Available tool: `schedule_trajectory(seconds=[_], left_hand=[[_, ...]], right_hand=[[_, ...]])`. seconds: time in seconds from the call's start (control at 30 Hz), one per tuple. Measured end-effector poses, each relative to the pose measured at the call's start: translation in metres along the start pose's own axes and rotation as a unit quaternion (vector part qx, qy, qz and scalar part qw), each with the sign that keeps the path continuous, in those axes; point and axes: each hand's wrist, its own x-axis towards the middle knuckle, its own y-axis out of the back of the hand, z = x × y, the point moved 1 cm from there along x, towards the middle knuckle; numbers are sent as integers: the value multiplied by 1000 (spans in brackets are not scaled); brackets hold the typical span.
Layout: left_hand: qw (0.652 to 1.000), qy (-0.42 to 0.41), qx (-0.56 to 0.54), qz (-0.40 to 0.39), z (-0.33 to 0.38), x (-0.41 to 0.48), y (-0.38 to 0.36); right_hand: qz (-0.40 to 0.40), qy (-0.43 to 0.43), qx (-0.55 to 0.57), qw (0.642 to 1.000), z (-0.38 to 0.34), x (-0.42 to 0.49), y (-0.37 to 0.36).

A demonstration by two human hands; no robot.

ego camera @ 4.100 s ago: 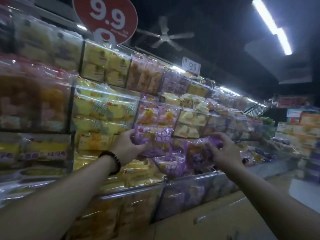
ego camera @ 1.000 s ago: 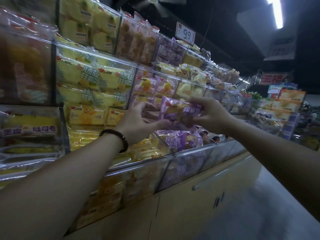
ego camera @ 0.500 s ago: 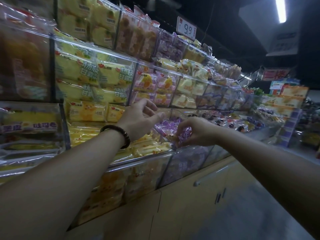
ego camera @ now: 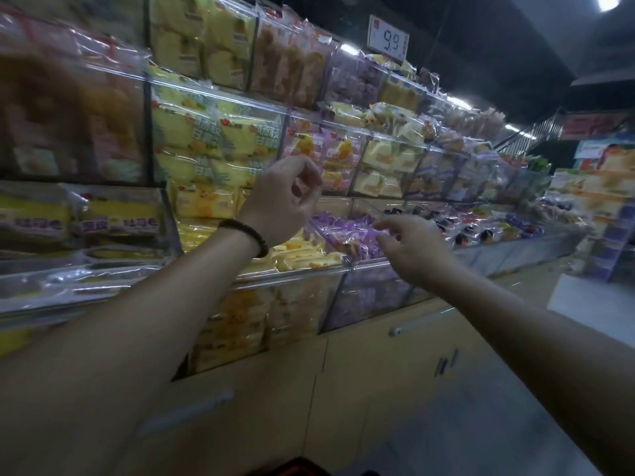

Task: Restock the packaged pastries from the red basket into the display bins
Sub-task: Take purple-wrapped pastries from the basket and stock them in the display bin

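Observation:
Purple packaged pastries [ego camera: 347,231] lie in a clear display bin [ego camera: 371,297] on the lowest shelf tier. My right hand [ego camera: 409,245] hovers over the bin's front rim with loosely spread fingers and holds nothing. My left hand [ego camera: 285,197], with a dark bead bracelet on the wrist, hangs in the air left of the purple packs, fingers loosely curled and empty. A sliver of the red basket [ego camera: 295,467] shows at the bottom edge.
Clear bins of yellow pastry packs [ego camera: 213,139] fill the tiers to the left and above. A 9.9 price sign [ego camera: 390,39] stands on top. Beige cabinet doors [ego camera: 395,372] run below the bins. More stocked shelves [ego camera: 598,187] stand far right.
The purple pack held in both hands a second ago now lies in the bin. My right hand has let go and drawn back; my left hand has curled its fingers.

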Motion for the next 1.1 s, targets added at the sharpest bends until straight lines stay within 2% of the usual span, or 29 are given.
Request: schedule_trajectory(seconds=[0.03, 0.1, 0.2, 0.27, 0.33, 0.47, 0.57, 0.67, 0.77, 0.87, 0.97, 1.1], left_hand=[[1000, -11, -13, 7, 15, -6, 6], [998, -31, -47, -16, 51, -27, 20], [985, -34, -71, -155, 89, -94, 38], [966, 15, -57, -252, 90, -151, 47], [936, 97, -34, -338, 77, -205, 51], [835, 229, 16, -500, 35, -306, 45], [779, 288, 37, -555, -1, -370, 39], [743, 269, 100, -604, -29, -413, 43], [704, 265, 117, -648, -42, -440, 49], [659, 262, 119, -695, -50, -464, 47], [601, 267, 124, -743, -55, -476, 42], [582, 284, 123, -752, -65, -477, 40]], right_hand=[[49, 5, 3, 999, -3, -16, 0], [76, 36, 38, 996, -13, -53, -4], [50, 62, 123, 989, -32, -115, -21], [7, 45, 169, 985, -43, -156, -44], [-55, 6, 203, 978, -53, -192, -73], [-196, -89, 213, 953, -66, -257, -134], [-277, -147, 171, 934, -65, -305, -187], [-412, -139, 104, 894, -67, -344, -232], [-523, -101, 49, 845, -76, -378, -258], [-575, -76, 20, 815, -87, -407, -290], [-593, -45, 27, 804, -103, -428, -325], [-625, -73, 31, 776, -119, -450, -355]])
